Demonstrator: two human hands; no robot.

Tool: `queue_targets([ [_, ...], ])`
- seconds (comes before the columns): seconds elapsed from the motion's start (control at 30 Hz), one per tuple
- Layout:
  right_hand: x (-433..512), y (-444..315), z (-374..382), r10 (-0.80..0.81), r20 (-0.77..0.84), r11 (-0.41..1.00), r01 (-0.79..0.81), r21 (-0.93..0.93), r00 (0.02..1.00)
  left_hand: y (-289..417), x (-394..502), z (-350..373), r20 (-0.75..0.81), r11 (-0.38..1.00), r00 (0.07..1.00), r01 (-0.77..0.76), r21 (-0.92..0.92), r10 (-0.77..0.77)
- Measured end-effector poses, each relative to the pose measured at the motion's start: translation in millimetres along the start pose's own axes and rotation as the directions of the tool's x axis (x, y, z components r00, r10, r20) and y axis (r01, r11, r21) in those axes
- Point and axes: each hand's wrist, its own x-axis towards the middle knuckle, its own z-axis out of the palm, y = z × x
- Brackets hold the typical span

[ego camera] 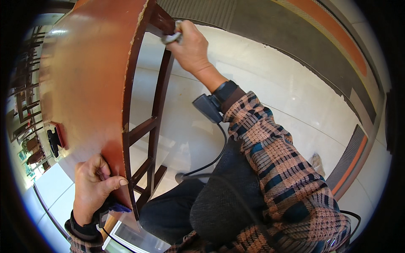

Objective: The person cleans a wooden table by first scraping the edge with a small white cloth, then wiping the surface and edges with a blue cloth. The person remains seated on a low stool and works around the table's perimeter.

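A brown wooden table with a chipped edge [85,88] stands at the left, its dark frame and legs under the top. My right hand [190,44], slightly blurred, holds a greyish cloth [171,38] against the dark wooden rail [161,20] beneath the tabletop. My left hand [93,182] rests at the near end of the tabletop, fingers curled and thumb at the edge. A purple cloth-like thing [120,207] lies just below that hand; whether the hand touches it I cannot tell. A black device is strapped at my right wrist.
On the tabletop's far side lies a small black object [53,142] beside a red-brown one. A grey and orange mat [284,41] covers part of the pale tiled floor [240,72]. A black cable runs by my knees. Dark wooden furniture [28,76] stands at the far left.
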Motion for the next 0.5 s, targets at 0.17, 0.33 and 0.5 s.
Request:
queue_targets([
  [0.17, -25.7, 52.5, -15.1, 0.236, 0.109, 0.94, -0.256, 0.226, 0.966, 1.0, -0.2, -2.2, 0.019, 0.999, 1.0, -0.022, 0.047, 0.021],
  [0.33, -59.0, 72.7, -12.7, 0.783, 0.519, 0.182, -0.924, 0.336, 0.342, -0.9, 0.5, -2.1, 0.031, 0.998, 0.999, -0.01, 0.059, 0.008],
  [0.5, -62.3, 55.2, 13.4, 0.712, 0.625, -0.177, -0.778, 0.603, 0.321, -0.7, -0.2, -1.8, 0.034, 0.999, 0.999, 0.044, -0.011, -0.043],
])
